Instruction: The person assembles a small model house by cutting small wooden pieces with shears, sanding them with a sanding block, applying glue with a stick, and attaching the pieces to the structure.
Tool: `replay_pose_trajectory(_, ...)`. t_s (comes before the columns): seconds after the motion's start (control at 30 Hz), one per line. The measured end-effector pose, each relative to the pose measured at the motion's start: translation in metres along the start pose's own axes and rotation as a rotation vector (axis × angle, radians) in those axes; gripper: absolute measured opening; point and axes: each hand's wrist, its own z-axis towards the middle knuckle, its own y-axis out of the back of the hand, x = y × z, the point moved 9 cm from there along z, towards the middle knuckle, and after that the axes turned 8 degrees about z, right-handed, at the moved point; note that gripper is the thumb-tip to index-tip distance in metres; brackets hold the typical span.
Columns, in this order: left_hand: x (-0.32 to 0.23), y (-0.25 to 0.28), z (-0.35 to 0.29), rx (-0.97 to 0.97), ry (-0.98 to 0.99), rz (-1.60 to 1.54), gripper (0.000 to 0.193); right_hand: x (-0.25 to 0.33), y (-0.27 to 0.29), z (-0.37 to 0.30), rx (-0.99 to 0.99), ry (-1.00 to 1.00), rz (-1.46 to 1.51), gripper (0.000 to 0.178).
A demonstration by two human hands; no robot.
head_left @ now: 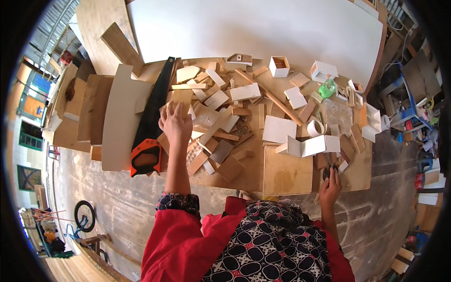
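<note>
My left hand reaches over the left part of the scrap pile, its fingers bent on the near end of a flat wooden block. Just left of it lies a handsaw with a dark blade and an orange and black handle. Down at the table's right front, my right hand has its fingers closed on a small black-handled tool, whose kind I cannot make out. White L-shaped board pieces and a white tape roll are just beyond that hand.
Wood offcuts cover the middle of the worktable. A square wooden panel sits at the front. Small white boxes and a green bottle stand farther back. A large white board spans the far side; upright boards are at left.
</note>
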Motion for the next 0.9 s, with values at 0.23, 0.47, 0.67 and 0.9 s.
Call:
replay_pose_trajectory(0.23,-0.082,-0.007,-0.028,0.268,-0.298,-0.108,0.050,0.002,0.004,0.002,0.021,-0.006,-0.005,0.042)
replay_pose_trajectory(0.47,-0.054,-0.026,-0.034,0.299,-0.129,-0.420,0.022,-0.001,0.003,0.002,0.014,0.002,-0.014,0.042)
replay_pose_trajectory(0.67,-0.028,-0.038,-0.039,0.463,0.073,-0.613,0.023,0.002,0.005,0.004,-0.015,0.040,0.038,0.042)
replay_pose_trajectory(0.9,-0.009,-0.023,-0.034,0.272,0.079,-0.537,0.022,0.003,0.007,0.008,0.023,0.003,0.040,0.040)
